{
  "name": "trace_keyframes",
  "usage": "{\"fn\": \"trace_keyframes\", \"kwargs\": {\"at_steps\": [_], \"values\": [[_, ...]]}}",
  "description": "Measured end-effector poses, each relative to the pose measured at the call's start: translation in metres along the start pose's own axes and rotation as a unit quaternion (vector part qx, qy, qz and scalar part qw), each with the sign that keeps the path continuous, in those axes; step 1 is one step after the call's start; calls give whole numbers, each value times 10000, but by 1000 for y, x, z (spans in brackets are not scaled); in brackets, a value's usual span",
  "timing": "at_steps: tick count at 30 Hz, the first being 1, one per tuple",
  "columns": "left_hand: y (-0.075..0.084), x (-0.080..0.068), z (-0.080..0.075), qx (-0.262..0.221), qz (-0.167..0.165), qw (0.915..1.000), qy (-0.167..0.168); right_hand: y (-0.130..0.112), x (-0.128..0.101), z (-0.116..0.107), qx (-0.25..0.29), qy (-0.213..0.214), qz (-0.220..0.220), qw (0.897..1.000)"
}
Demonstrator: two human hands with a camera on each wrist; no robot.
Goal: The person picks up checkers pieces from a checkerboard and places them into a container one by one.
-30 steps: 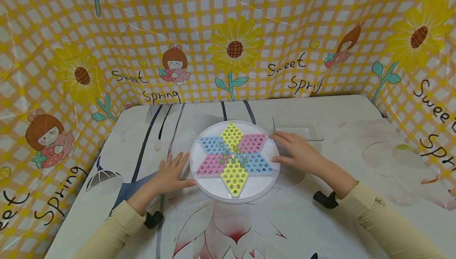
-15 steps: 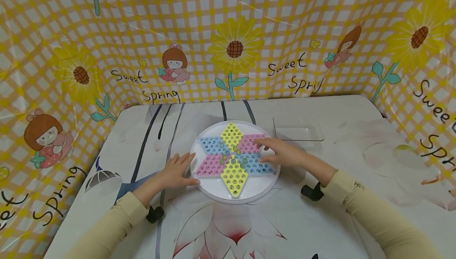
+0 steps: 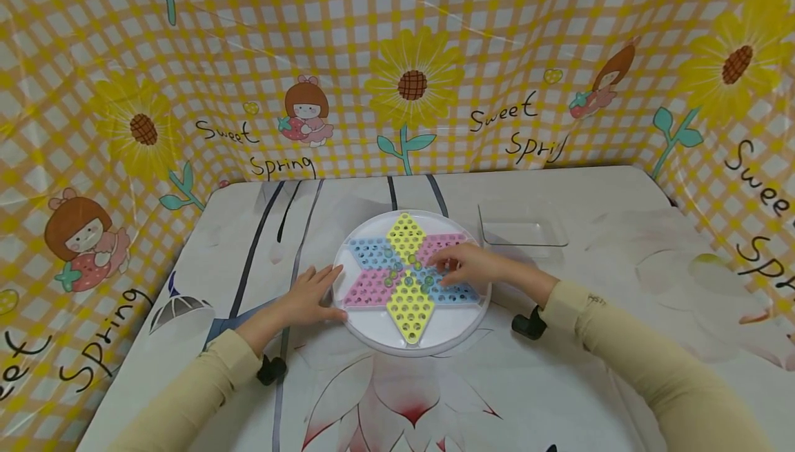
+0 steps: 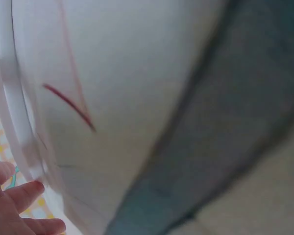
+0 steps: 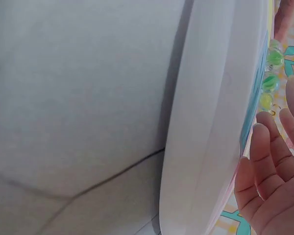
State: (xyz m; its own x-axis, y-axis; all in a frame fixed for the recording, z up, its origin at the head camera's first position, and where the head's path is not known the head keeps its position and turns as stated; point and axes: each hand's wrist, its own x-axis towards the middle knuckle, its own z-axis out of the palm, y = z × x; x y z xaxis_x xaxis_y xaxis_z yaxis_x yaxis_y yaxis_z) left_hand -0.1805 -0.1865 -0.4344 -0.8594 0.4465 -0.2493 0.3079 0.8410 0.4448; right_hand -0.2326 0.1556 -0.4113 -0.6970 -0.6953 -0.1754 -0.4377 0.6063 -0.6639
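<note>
A round white Chinese checkers board lies on the table, its star coloured yellow, pink and blue. Several glass marbles sit around the star's centre; green and yellow ones show in the right wrist view. My right hand hovers over the board's right side, fingers loosely bent, thumb and fingertips close to the marbles. Nothing shows between those fingers. At the board's left rim rests my left hand, fingers spread and touching the edge; its fingers appear beside the white rim in the left wrist view.
Behind the board to the right stands a clear rectangular tray. The table has a printed floral cover. A yellow checked cloth hangs along the back and both sides.
My right hand has moved left from the board's right rim to over the star near the marbles. The left hand has shifted only slightly along the left rim.
</note>
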Motion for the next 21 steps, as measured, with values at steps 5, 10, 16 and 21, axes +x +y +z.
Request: {"fn": "trace_keyframes", "kwargs": {"at_steps": [5, 10, 16, 21], "values": [[-4, 2, 0, -74, 4, 10000, -28, -1, 7, 0, 103, -63, 18, 9999], [-7, 5, 0, -77, -37, 10000, -37, -3, 11, 1, 123, -181, 59, 9997], [-8, 5, 1, -118, -88, 9999, -14, -2, 15, 3, 98, -218, -33, 9997], [-8, 5, 1, -103, -86, 9999, -17, -1, 17, 4, 55, -277, -99, 9996]]}}
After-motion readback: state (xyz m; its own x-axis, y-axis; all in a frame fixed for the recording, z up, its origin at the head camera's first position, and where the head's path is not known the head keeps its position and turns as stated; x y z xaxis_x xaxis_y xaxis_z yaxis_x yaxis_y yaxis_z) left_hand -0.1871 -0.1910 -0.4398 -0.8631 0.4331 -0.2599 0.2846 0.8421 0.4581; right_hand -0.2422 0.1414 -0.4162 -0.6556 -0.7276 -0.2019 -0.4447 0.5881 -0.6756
